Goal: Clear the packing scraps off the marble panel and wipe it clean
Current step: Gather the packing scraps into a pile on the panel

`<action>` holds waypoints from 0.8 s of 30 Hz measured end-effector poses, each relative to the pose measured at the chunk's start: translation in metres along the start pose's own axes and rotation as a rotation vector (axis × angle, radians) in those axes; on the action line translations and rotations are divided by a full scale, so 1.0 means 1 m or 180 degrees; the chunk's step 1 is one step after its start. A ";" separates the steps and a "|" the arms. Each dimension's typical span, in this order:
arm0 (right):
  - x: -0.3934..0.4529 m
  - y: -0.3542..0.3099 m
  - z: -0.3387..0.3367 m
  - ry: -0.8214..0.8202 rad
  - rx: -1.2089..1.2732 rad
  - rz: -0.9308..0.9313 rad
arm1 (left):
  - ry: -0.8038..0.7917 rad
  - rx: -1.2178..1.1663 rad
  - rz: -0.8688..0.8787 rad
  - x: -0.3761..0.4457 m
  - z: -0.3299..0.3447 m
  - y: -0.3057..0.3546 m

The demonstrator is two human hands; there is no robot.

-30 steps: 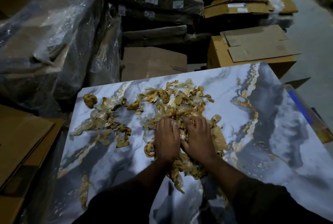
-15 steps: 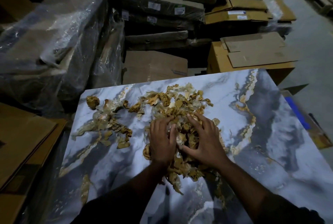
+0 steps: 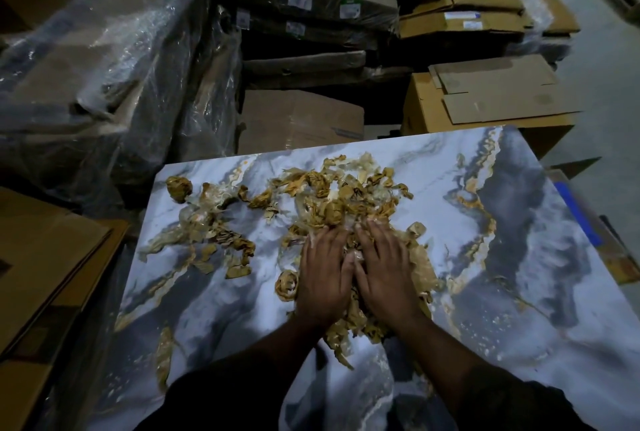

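A white, grey and gold marble panel (image 3: pixel 502 257) lies flat in front of me. A heap of crumpled brown tape and clear plastic scraps (image 3: pixel 346 198) covers its middle. A smaller scatter of scraps (image 3: pixel 207 229) lies to the left, with a balled piece (image 3: pixel 179 188) near the far left corner. My left hand (image 3: pixel 323 274) and my right hand (image 3: pixel 386 273) lie side by side, palms down, pressing on the near part of the heap. The fingers are flat and close together. Scraps under the palms are hidden.
Plastic-wrapped bundles (image 3: pixel 104 67) stand at the left back. Stacked wrapped slabs (image 3: pixel 311 4) and cardboard boxes (image 3: pixel 485 98) stand beyond the panel's far edge. Flat cardboard (image 3: pixel 41 264) lies at the left. A blue-edged box (image 3: pixel 585 219) sits by the panel's right edge.
My hands spread and reached further into the heap half a second ago. Now they are drawn together side by side again, flat on the scraps.
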State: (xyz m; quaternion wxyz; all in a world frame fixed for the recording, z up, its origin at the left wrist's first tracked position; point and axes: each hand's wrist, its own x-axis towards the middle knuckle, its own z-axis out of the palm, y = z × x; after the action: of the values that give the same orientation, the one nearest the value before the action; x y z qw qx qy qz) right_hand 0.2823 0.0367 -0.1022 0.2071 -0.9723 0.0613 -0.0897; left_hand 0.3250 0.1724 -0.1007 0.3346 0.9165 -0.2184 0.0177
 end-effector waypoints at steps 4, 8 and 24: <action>0.003 0.001 -0.015 0.0110 0.0363 -0.0101 | 0.0082 -0.0313 -0.0024 0.003 -0.011 -0.001; 0.006 -0.003 -0.034 0.0418 0.0822 -0.0026 | 0.0402 -0.0559 -0.0108 0.003 -0.023 0.006; 0.008 -0.022 -0.053 0.1073 0.0728 0.0426 | 0.0388 -0.0706 0.0000 0.003 -0.043 0.006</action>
State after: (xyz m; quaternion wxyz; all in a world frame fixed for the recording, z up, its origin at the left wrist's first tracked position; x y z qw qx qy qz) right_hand 0.2815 0.0350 -0.0442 0.3085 -0.9074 0.1489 -0.2434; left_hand 0.3302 0.1934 -0.0629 0.4465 0.8711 -0.1983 0.0492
